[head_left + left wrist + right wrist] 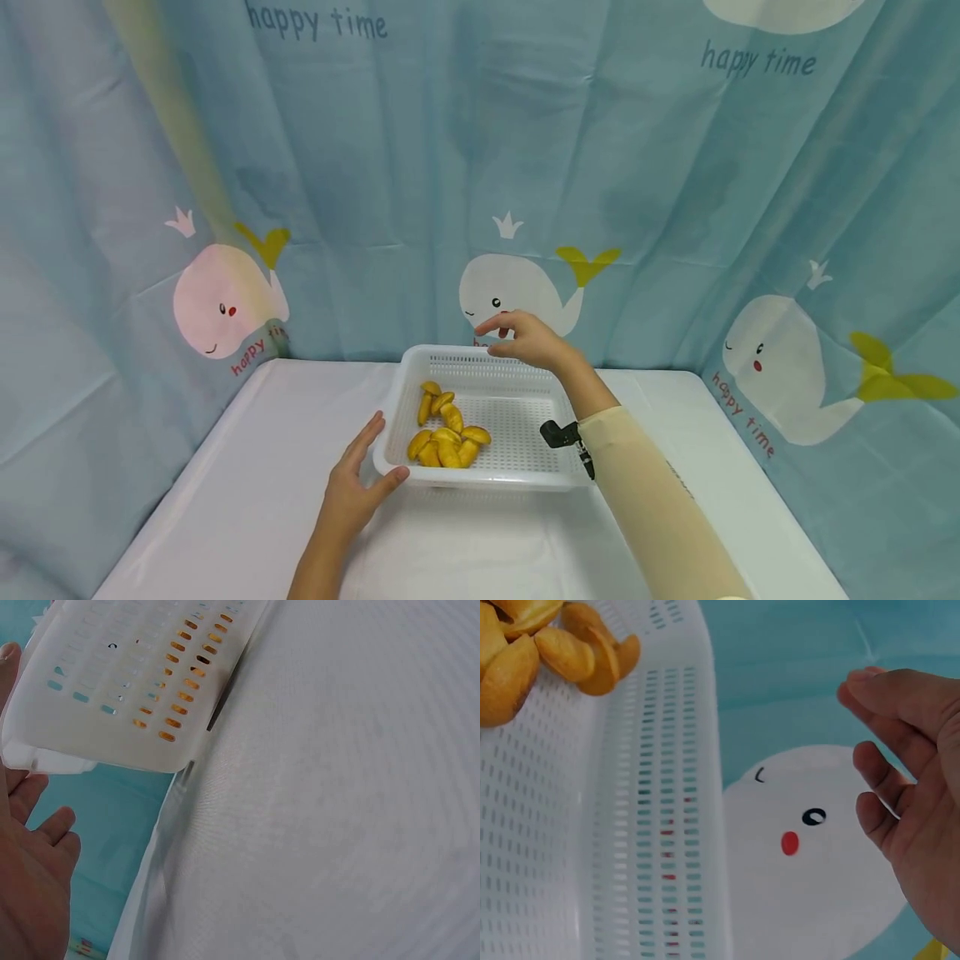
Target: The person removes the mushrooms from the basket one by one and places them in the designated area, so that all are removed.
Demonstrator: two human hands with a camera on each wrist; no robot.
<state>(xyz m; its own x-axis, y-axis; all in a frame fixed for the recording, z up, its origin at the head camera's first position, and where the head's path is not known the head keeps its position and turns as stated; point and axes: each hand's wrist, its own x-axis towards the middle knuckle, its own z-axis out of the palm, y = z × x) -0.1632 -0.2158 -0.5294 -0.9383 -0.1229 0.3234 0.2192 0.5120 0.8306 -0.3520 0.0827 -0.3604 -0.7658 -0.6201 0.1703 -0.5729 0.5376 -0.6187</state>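
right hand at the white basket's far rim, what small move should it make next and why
Probably bring the right hand nearer and down over the yellow mushroom-shaped pieces: it looks empty, while they lie in the left part of the white basket, and the left hand is at its near left corner, placed to steady it.
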